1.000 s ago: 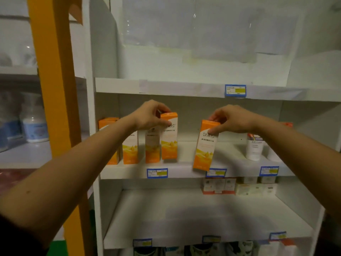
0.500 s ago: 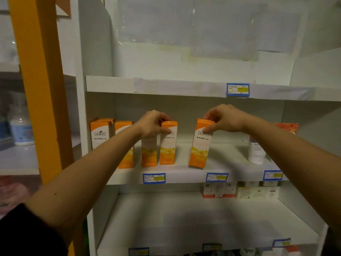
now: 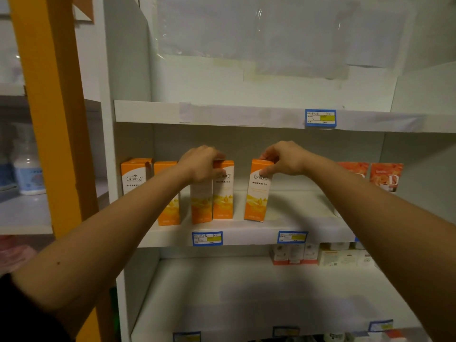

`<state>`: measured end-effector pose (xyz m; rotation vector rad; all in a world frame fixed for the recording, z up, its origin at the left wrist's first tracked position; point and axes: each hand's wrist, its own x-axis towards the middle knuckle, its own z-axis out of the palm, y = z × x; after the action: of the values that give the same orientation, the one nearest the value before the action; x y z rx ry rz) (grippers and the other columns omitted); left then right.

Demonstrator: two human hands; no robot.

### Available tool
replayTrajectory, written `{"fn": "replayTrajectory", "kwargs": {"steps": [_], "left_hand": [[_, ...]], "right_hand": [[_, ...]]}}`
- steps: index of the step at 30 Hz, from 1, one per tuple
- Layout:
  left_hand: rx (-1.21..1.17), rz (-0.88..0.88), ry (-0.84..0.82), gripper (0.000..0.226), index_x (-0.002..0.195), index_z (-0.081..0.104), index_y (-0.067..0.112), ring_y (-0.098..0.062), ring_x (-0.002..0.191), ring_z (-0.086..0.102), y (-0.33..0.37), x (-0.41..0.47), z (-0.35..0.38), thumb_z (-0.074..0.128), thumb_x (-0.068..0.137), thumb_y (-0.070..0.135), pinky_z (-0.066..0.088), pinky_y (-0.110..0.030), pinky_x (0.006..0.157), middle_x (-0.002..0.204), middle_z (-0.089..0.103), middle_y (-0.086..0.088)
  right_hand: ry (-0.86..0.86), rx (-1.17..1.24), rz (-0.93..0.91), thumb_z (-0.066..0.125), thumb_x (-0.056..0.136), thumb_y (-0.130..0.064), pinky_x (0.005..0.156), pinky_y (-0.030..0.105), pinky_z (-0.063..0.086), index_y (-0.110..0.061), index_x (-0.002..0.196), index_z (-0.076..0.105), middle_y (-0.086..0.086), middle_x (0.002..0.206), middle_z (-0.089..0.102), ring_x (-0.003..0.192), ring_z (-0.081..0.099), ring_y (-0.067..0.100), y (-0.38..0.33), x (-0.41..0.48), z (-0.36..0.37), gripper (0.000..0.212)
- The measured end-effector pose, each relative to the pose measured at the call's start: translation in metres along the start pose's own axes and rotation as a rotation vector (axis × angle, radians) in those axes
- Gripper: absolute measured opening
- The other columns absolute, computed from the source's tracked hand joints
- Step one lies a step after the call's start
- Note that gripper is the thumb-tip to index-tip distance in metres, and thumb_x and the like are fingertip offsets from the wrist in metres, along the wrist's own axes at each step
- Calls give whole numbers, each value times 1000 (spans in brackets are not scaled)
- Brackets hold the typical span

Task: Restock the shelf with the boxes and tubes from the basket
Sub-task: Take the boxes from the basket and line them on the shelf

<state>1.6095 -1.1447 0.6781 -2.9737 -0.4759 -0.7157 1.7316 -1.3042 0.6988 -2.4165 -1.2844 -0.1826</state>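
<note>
On the middle shelf [image 3: 246, 239] stands a row of tall orange-and-white boxes. My left hand [image 3: 201, 164] grips the tops of two boxes [image 3: 213, 201] standing side by side. My right hand [image 3: 283, 160] pinches the top of a separate orange box [image 3: 257, 193], which stands on the shelf a little to the right, leaning slightly. Further boxes [image 3: 134, 176] of the same kind stand to the left, partly behind my left forearm. The basket is out of view.
Two red-orange boxes [image 3: 385, 176] stand at the shelf's right end. Small white and red boxes [image 3: 318, 254] line the back of the lower shelf [image 3: 222, 292]. An orange post [image 3: 54, 119] rises at left, with a white bottle [image 3: 27, 169] behind it. Blue price tags [image 3: 320, 117] mark shelf edges.
The box in my right hand came down from a tilted, lifted position onto the shelf. My left hand stayed on its two boxes. The camera moved closer.
</note>
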Motion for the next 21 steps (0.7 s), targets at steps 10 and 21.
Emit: {"fn": "replayTrajectory", "kwargs": {"steps": [10, 21], "left_hand": [[99, 55, 93, 47, 136, 45, 16, -23, 131, 42, -13, -11, -19, 50, 92, 34, 38, -39, 104, 141, 48, -5], [110, 53, 65, 46, 136, 44, 16, -23, 129, 43, -15, -32, -21, 48, 93, 31, 39, -37, 101, 140, 48, -5]], "right_hand": [[-47, 21, 53, 64, 85, -21, 99, 35, 41, -8, 128, 52, 12, 128, 58, 118, 53, 26, -8, 30, 18, 47], [-16, -19, 88, 59, 89, -24, 110, 39, 32, -10, 146, 23, 13, 150, 34, 136, 36, 31, -7, 16, 23, 69]]}}
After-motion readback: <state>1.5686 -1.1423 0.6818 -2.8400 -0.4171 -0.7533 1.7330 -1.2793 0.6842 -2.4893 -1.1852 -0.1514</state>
